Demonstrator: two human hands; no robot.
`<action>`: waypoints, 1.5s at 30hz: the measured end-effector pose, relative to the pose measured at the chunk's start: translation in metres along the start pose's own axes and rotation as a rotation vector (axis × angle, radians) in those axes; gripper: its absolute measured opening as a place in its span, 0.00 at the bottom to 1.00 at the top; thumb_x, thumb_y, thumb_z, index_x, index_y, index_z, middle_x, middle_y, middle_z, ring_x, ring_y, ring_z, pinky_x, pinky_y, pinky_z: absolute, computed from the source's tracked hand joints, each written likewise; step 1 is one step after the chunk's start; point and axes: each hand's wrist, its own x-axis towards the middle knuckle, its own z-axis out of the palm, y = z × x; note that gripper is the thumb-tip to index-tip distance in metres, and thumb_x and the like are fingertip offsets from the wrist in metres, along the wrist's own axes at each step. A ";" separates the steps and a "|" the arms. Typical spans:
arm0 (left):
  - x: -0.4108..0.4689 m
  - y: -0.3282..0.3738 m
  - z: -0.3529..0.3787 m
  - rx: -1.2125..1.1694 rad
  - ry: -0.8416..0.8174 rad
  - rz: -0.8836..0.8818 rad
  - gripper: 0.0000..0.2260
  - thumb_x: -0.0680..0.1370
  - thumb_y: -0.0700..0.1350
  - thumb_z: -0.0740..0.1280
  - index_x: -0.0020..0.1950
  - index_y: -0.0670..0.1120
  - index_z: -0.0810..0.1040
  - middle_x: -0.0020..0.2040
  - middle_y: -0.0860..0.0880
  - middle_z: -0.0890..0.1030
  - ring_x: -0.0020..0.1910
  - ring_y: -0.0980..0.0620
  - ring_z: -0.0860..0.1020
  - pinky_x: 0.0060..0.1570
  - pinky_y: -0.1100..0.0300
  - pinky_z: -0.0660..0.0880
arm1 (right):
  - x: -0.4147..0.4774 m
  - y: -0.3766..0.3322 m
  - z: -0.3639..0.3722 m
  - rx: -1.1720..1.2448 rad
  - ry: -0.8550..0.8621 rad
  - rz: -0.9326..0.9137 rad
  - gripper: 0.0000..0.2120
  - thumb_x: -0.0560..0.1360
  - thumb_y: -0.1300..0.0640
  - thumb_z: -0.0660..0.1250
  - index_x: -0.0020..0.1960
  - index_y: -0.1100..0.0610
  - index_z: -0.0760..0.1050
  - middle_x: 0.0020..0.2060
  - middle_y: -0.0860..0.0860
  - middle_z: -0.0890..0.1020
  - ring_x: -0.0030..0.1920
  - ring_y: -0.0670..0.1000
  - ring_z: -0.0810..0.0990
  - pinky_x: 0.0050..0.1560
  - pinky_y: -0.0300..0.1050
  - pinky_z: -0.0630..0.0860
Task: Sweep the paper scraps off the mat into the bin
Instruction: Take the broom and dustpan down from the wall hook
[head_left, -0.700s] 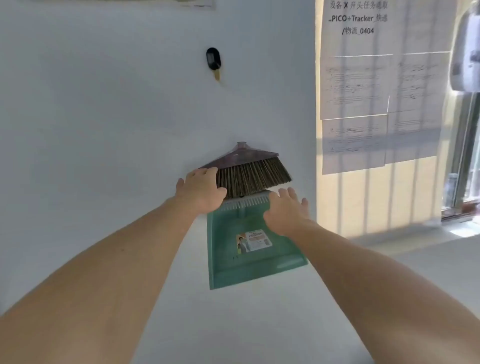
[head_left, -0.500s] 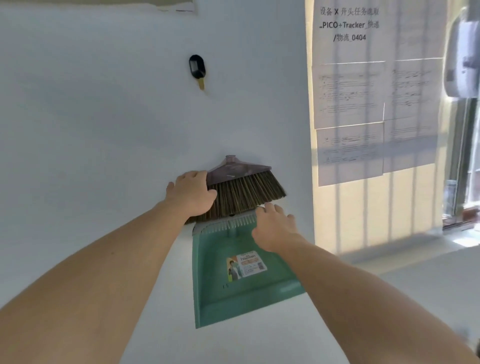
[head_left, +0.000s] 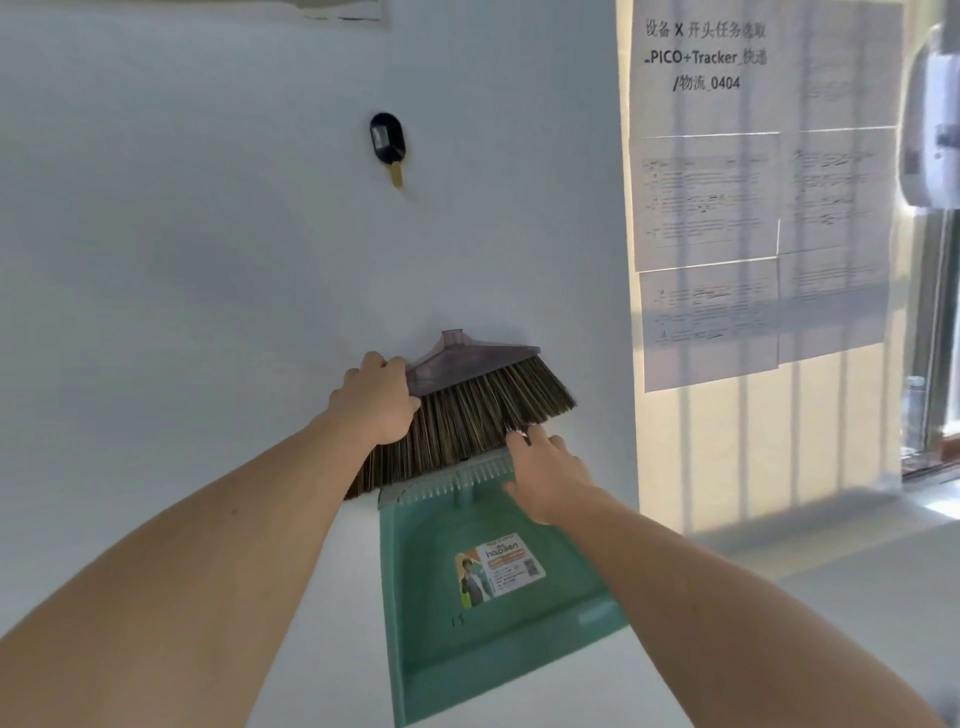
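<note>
A broom head (head_left: 478, 405) with brown bristles and a clear purple cap rests against a white wall. Just below it, a green dustpan (head_left: 467, 634) with a comb edge and a label stands against the same wall. My left hand (head_left: 376, 397) is wrapped around the left end of the broom head. My right hand (head_left: 545, 475) lies on the dustpan's upper right corner, fingers apart, fingertips touching the bristles. The mat, the paper scraps and the bin are out of view.
A black wall hook (head_left: 387, 137) sits above the broom. Printed sheets (head_left: 727, 208) are taped to a sunlit panel on the right. A white dispenser (head_left: 935, 130) hangs at the far right edge, with floor below it.
Both hands have moved closer to the wall. The left hand has closed over the broom head's left end, and the right hand has come down onto the dustpan's top corner.
</note>
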 end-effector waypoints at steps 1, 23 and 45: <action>0.001 -0.001 0.000 -0.016 0.001 -0.002 0.21 0.81 0.50 0.62 0.72 0.45 0.66 0.66 0.42 0.65 0.62 0.40 0.70 0.60 0.47 0.71 | 0.001 0.000 0.000 0.008 0.005 0.001 0.24 0.82 0.53 0.64 0.75 0.57 0.61 0.71 0.59 0.67 0.69 0.62 0.69 0.65 0.59 0.74; -0.063 -0.022 -0.079 -0.062 0.379 0.031 0.15 0.79 0.45 0.65 0.63 0.43 0.65 0.54 0.42 0.72 0.46 0.46 0.69 0.41 0.50 0.69 | -0.031 -0.042 -0.033 0.195 0.163 0.041 0.30 0.78 0.64 0.63 0.77 0.58 0.56 0.66 0.58 0.64 0.60 0.59 0.69 0.49 0.51 0.76; -0.259 0.009 -0.060 -0.114 0.135 0.052 0.18 0.80 0.49 0.62 0.66 0.45 0.63 0.55 0.42 0.72 0.49 0.44 0.71 0.42 0.49 0.71 | -0.270 -0.068 -0.046 0.295 -0.026 0.359 0.29 0.74 0.49 0.75 0.67 0.58 0.65 0.52 0.53 0.65 0.48 0.53 0.73 0.33 0.42 0.70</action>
